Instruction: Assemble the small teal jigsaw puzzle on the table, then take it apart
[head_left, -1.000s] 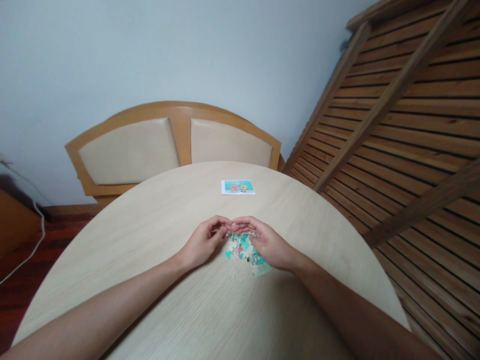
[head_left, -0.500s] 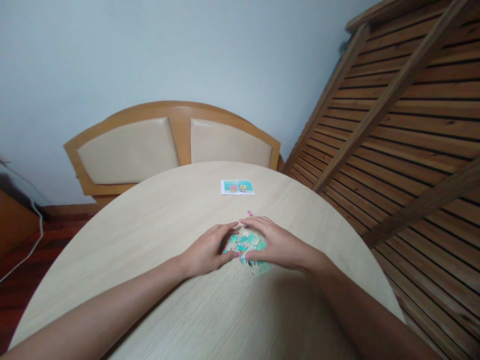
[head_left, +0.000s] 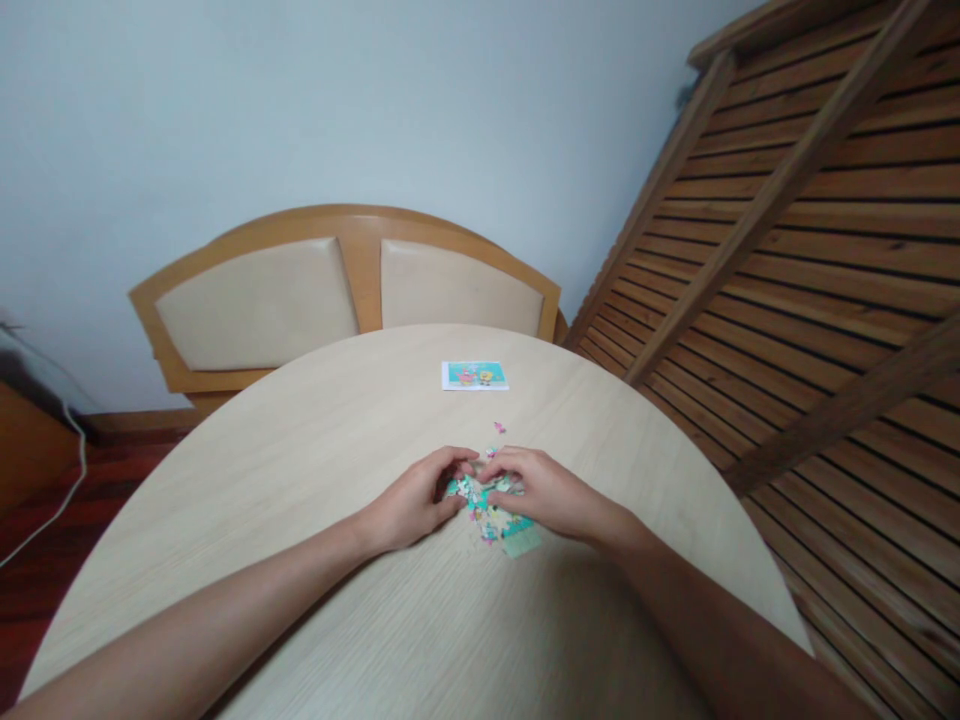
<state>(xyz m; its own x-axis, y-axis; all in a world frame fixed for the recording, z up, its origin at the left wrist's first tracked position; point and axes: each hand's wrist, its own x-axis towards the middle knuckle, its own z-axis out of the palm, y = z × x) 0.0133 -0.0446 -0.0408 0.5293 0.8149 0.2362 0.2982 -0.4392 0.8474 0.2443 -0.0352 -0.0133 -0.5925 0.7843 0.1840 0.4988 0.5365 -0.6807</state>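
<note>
A loose heap of small jigsaw puzzle pieces (head_left: 493, 522), mostly turquoise and pale with bits of pink and yellow, lies on the round table between my two hands. On its left side my left hand (head_left: 424, 500) is curved, thumb and fingers apart, with the fingertips touching pieces at the rim. My right hand (head_left: 551, 495) arches over the right part of the heap, its thumb separated from the bent fingers and pieces showing in the gap. Whatever lies under the right palm is hidden. One pink puzzle piece (head_left: 499, 428) lies apart, beyond the fingertips.
Farther back on the round table (head_left: 337, 420) lies a small picture card (head_left: 475, 376) with a pink and a yellow cartoon figure on turquoise. Behind the table stands a padded wooden headboard (head_left: 360, 270) against the wall. A slatted wooden frame (head_left: 795, 250) leans at the right.
My fingers have curled further inward, and the right hand has shifted slightly down over the heap. Pieces have been stirred, with more showing at the near side and one by the right fingertips.
</note>
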